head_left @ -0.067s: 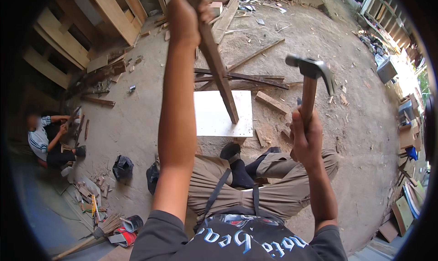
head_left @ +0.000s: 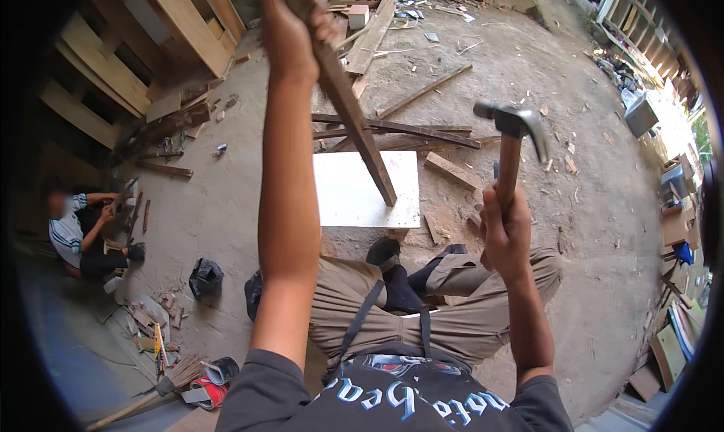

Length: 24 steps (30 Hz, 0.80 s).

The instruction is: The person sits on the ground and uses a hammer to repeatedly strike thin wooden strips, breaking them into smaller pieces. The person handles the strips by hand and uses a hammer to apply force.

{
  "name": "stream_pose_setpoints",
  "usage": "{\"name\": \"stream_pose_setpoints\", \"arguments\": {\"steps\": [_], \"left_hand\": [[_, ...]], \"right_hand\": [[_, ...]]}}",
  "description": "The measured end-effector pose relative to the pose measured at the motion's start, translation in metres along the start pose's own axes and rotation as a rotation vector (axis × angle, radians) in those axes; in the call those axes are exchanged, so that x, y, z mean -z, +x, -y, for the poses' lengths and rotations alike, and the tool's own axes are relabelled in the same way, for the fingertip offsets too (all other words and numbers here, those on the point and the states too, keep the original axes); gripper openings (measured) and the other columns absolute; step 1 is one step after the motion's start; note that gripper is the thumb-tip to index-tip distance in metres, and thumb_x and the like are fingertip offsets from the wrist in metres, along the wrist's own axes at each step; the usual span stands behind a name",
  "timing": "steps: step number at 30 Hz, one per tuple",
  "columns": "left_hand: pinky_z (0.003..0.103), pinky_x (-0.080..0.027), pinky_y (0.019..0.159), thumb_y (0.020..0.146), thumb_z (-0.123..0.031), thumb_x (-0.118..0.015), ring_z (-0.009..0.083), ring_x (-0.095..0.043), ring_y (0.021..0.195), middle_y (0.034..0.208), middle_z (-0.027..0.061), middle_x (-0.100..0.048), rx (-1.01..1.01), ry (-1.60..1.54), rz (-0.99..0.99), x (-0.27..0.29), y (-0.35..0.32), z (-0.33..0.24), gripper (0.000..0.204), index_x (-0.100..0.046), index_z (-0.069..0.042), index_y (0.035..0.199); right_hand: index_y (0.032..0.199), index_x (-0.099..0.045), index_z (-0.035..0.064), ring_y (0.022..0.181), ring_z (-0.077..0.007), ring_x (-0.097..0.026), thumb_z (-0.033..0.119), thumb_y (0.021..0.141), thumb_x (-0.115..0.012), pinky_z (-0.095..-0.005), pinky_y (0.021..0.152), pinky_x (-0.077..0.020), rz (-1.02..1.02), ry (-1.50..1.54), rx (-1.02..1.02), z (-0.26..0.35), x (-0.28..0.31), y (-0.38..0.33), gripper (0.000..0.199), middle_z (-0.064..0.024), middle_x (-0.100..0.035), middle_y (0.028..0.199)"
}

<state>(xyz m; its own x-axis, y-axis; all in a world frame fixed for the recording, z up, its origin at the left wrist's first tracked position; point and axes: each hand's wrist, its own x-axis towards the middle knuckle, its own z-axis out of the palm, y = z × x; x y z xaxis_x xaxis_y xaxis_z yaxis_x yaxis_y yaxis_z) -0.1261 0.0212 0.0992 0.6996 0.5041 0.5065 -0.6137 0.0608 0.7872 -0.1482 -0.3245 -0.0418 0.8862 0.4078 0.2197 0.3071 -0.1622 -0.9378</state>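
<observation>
Far out in front, my left hand (head_left: 292, 36) is wrapped round the upper part of a long dark wooden strip (head_left: 353, 115). The strip slants down to the right, and its lower end lies over a white board (head_left: 343, 198) on the ground before my crossed legs. Whether that end touches the board, I cannot tell. My right hand (head_left: 507, 236) grips the wooden handle of a claw hammer (head_left: 510, 156), held upright with its metal head on top, right of the board. A small dark tip of something shows beside the right thumb.
Loose wooden strips (head_left: 407, 130) lie crossed behind the board, with a short wood block (head_left: 451, 171) to its right. At the left, another person (head_left: 83, 228) sits holding something long. A black plastic bag (head_left: 205, 279) and a broom (head_left: 177, 375) are nearer on that side. Wooden panels lean at the upper left.
My left hand and the top of the wooden strip have shifted slightly left. The hammer has barely moved, its head tilting a little.
</observation>
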Motion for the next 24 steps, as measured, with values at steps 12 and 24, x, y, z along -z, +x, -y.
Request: {"name": "stream_pose_setpoints", "arguments": {"steps": [12,24], "left_hand": [[0.028,-0.031,0.045,0.093,-0.080,-0.018,0.0115,-0.030,0.042,0.050,-0.0025,-0.033,-0.044,-0.267,-0.833,0.094,-0.120,0.094,0.072,-0.039,-0.015,0.071],[0.051,-0.051,0.093,0.085,-0.088,-0.006,0.0391,-0.068,0.099,0.087,0.0154,-0.067,0.461,-0.571,-1.038,0.171,-0.266,0.262,0.099,-0.057,-0.003,0.088]], "right_hand": [[0.091,-0.057,0.0017,0.055,-0.0096,-0.053,0.044,0.098,-0.062,-0.0294,0.050,-0.0422,-0.283,-0.019,-0.359,-0.158,-0.048,-0.005,0.043,-0.0012,-0.055,0.067],[0.102,-0.047,0.0035,0.042,-0.0151,-0.048,0.021,0.080,-0.086,-0.0316,0.034,-0.0389,-0.677,0.428,-0.626,-0.277,-0.065,0.039,0.049,-0.0055,-0.053,0.074]]}}
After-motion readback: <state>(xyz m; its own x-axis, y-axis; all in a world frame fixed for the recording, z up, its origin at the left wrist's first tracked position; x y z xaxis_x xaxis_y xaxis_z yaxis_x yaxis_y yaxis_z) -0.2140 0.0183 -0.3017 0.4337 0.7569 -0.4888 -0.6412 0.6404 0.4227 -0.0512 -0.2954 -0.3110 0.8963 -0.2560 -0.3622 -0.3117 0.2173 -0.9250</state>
